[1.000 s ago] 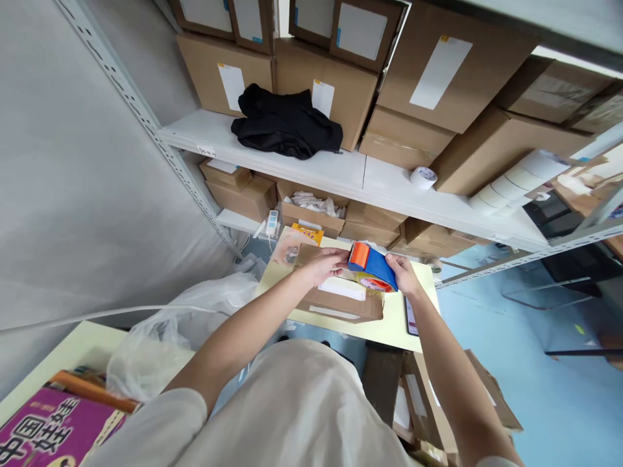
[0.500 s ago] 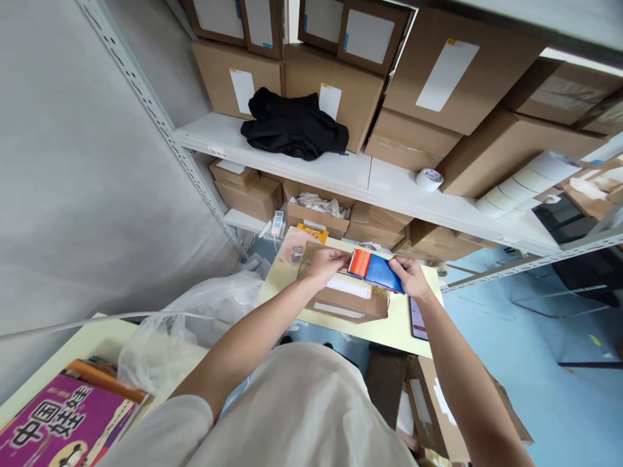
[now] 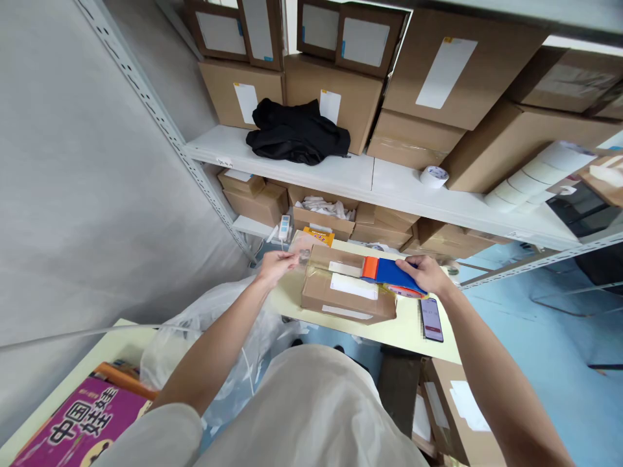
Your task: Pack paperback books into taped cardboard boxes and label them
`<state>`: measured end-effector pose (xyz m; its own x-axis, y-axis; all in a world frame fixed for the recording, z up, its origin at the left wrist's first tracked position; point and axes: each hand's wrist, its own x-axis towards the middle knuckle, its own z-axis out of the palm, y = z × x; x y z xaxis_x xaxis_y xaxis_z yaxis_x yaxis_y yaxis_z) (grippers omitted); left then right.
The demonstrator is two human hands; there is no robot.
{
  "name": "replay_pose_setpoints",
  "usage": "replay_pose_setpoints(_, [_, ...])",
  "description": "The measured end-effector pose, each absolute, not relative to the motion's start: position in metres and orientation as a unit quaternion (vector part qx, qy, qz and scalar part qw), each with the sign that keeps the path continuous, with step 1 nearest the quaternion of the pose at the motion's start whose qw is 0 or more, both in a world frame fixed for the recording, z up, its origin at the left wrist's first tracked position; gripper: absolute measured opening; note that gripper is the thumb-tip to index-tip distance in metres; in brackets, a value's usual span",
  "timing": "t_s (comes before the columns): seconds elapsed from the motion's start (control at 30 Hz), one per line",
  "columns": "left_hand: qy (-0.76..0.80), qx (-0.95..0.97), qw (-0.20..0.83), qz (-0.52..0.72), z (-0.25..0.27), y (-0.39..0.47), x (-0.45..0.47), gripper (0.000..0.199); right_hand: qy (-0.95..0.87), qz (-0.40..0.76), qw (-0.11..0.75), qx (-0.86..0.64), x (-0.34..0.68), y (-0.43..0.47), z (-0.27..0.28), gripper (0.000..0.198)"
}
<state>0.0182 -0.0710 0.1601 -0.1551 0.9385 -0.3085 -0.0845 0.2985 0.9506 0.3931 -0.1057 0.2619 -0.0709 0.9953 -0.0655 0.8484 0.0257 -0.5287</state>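
Note:
My right hand [image 3: 424, 272] grips a blue and orange tape dispenser [image 3: 396, 272] above the right end of a cardboard box [image 3: 348, 303]. Off the box's left end, my left hand [image 3: 277, 267] is closed in a pinch, apart from the dispenser. What looks like the loose end of clear packing tape [image 3: 302, 257] is at its fingertips; the strip is hard to see against the box. White labels [image 3: 354, 286] show on the box, which lies on a pale yellow table [image 3: 372, 331].
A phone [image 3: 431, 320] lies at the table's right, an orange-yellow packet [image 3: 318, 237] behind the box. Shelving [image 3: 335, 172] beyond carries cartons, a black garment [image 3: 296, 133] and tape rolls [image 3: 433, 176]. Clear plastic [image 3: 228, 363] and a purple book [image 3: 82, 421] are on my left.
My left hand has moved left, away from the dispenser's toothed end and past the box's left end. My right hand still holds the dispenser, slightly further right in view.

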Motion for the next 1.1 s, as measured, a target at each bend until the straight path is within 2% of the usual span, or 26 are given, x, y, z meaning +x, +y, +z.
replay_pose_setpoints(0.17, [0.622, 0.389, 0.529, 0.427, 0.13, -0.078, 0.03, 0.031, -0.709, 0.196, 0.148, -0.661, 0.379, -0.103, 0.26, 0.061])
replay_pose_setpoints(0.33, [0.65, 0.461, 0.453, 0.399, 0.114, -0.085, 0.039, 0.024, -0.712, 0.19, 0.138, -0.661, 0.376, -0.104, 0.262, 0.06])
replay_pose_setpoints(0.5, [0.654, 0.591, 0.366, 0.299, 0.099, -0.091, 0.044, 0.04, -0.719, 0.175, 0.119, -0.662, 0.375, -0.104, 0.261, 0.058])
replay_pose_setpoints(0.6, [0.628, 0.629, 0.33, 0.316, 0.112, -0.092, 0.046, 0.053, -0.713, 0.188, 0.117, -0.666, 0.376, -0.104, 0.261, 0.058])
replay_pose_setpoints(0.67, [0.552, 0.737, 0.254, 0.297, 0.131, -0.093, 0.052, 0.075, -0.711, 0.196, 0.119, -0.665, 0.379, -0.104, 0.261, 0.058])
replay_pose_setpoints(0.73, [0.432, 0.859, 0.188, 0.203, 0.151, -0.093, 0.064, 0.107, -0.712, 0.204, 0.122, -0.661, 0.383, -0.104, 0.262, 0.057])
replay_pose_setpoints(0.8, [0.376, 0.907, 0.155, 0.106, 0.164, -0.091, 0.076, 0.124, -0.713, 0.214, 0.125, -0.655, 0.387, -0.103, 0.262, 0.058])
replay_pose_setpoints(0.9, [0.401, 0.905, 0.138, 0.035, 0.168, -0.088, 0.087, 0.131, -0.717, 0.225, 0.124, -0.648, 0.391, -0.101, 0.261, 0.059])
replay_pose_setpoints(1.1, [0.44, 0.89, 0.117, -0.024, 0.166, -0.086, 0.086, 0.131, -0.715, 0.261, 0.132, -0.635, 0.404, -0.095, 0.264, 0.058])
